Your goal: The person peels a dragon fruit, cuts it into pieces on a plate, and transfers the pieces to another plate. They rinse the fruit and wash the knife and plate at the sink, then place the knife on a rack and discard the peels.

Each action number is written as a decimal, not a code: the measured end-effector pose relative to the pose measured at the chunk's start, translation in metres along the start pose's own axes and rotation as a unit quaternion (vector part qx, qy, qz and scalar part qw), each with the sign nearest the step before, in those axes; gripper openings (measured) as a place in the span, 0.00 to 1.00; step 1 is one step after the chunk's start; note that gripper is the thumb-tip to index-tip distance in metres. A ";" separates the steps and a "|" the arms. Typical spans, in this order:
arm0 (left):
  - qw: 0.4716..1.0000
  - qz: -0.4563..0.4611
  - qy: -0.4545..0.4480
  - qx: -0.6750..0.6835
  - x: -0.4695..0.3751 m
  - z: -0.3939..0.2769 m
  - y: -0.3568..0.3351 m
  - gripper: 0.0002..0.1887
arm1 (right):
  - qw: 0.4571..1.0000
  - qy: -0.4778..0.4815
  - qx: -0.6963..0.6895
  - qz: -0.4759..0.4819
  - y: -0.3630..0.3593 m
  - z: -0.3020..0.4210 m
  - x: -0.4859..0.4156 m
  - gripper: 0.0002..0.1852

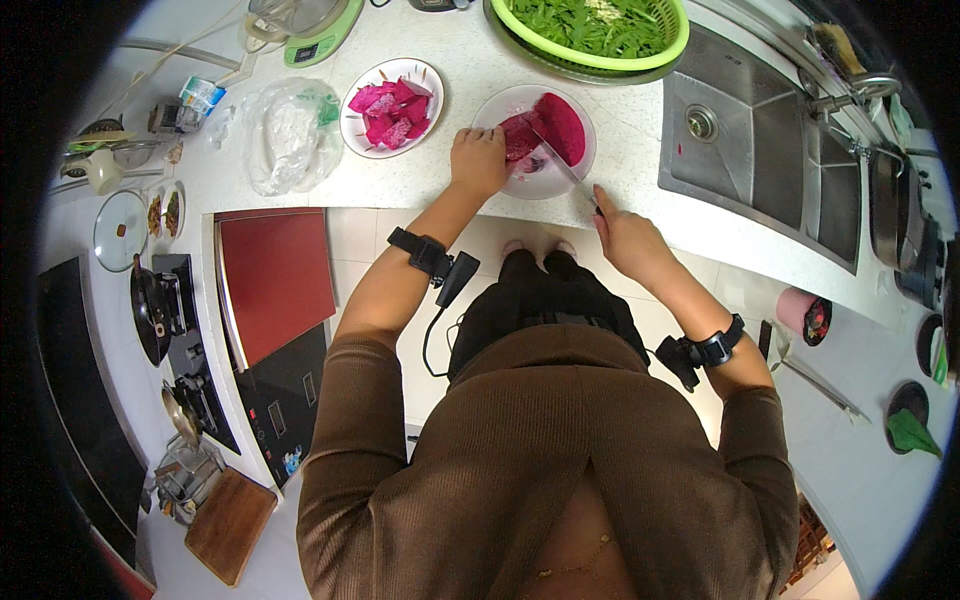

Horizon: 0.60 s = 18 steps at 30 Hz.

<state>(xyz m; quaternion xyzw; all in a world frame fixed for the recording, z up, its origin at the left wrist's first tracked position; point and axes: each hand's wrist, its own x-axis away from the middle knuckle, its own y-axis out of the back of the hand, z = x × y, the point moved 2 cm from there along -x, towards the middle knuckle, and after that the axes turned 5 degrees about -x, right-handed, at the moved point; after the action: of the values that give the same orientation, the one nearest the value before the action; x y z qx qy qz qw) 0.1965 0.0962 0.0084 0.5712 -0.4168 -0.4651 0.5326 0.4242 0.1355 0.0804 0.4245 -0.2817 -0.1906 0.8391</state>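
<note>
On the white counter sits a plate (491, 107) holding red dragon fruit flesh (561, 131), with a large piece at its right and a darker piece at its left. My left hand (480, 159) rests its fingers on the left piece of fruit. A knife (562, 163) is gripped by my right hand (628, 244), its blade slanting up and left over the plate, its tip at the fruit between the two pieces. Left of this plate, a white oval plate (350, 133) bears cut dragon fruit chunks (394, 112).
A crumpled plastic bag (289, 139) lies left of the plates. Behind are a green kitchen scale (322, 45) and a lime-green basket (577, 58) of leafy greens. A steel sink (735, 127) is at the right. The counter's front edge runs just below the plate.
</note>
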 end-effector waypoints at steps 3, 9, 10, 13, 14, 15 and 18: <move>1.000 0.010 0.007 -0.006 0.001 0.001 0.001 0.28 | 1.000 -0.015 0.003 0.012 0.001 0.004 0.007 0.24; 1.000 -0.006 0.003 -0.005 0.001 0.003 0.003 0.30 | 0.997 -0.025 0.025 0.067 0.035 0.007 0.037 0.23; 1.000 -0.006 0.007 -0.004 0.002 0.003 0.003 0.30 | 0.995 -0.025 0.019 0.090 0.044 0.007 0.041 0.24; 0.999 -0.044 0.002 0.019 0.006 0.005 0.005 0.30 | 0.999 -0.007 -0.005 0.050 0.061 0.011 0.049 0.23; 0.997 -0.068 -0.002 0.033 0.008 0.006 0.005 0.30 | 0.999 -0.018 -0.006 0.027 0.062 0.013 0.050 0.23; 0.998 -0.058 -0.004 0.025 0.010 0.007 0.004 0.30 | 1.000 -0.011 -0.011 0.019 0.061 0.016 0.047 0.23; 0.998 -0.055 -0.007 0.010 0.013 0.009 0.002 0.29 | 0.999 0.020 -0.025 -0.009 0.049 0.021 0.030 0.23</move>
<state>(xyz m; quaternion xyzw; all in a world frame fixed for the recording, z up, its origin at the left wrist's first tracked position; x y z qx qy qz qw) 0.1904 0.0809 0.0088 0.5950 -0.3933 -0.4934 0.4979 0.4376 0.1334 0.1398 0.4099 -0.2560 -0.1959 0.8533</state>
